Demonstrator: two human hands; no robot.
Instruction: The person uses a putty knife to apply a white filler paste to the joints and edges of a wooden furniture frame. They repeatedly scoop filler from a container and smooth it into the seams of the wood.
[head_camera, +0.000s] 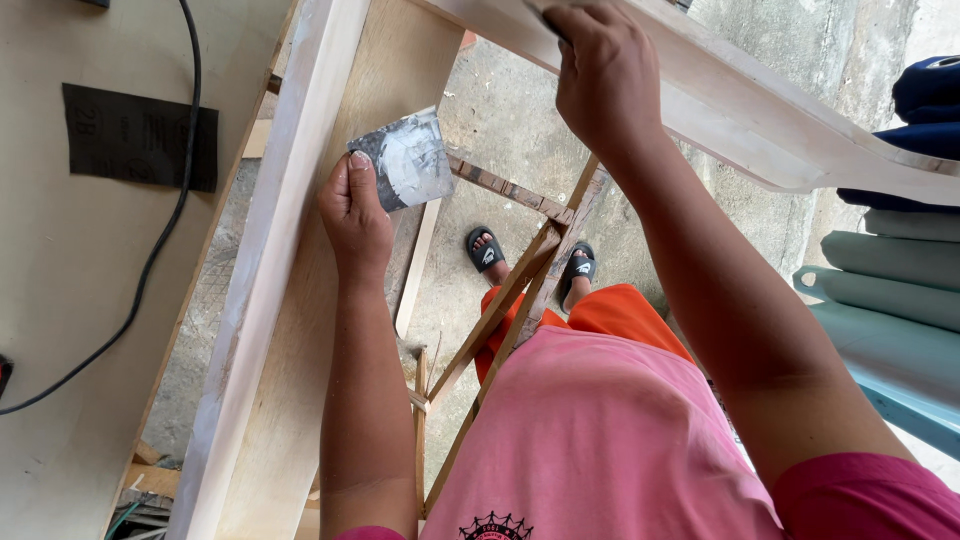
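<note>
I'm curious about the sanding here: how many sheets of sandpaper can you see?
2. One worn, whitened sheet is held in the left hand against the pale wooden frame. One dark sheet lies flat on the board at the far left. Others may be out of view.

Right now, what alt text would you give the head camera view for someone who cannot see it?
Seen from above, a person's left hand holds a worn grey sheet of sandpaper against a pale wooden frame, while the right hand grips a whitish curved wooden piece. A dark sandpaper sheet and a black cable lie on the board at left.
</note>
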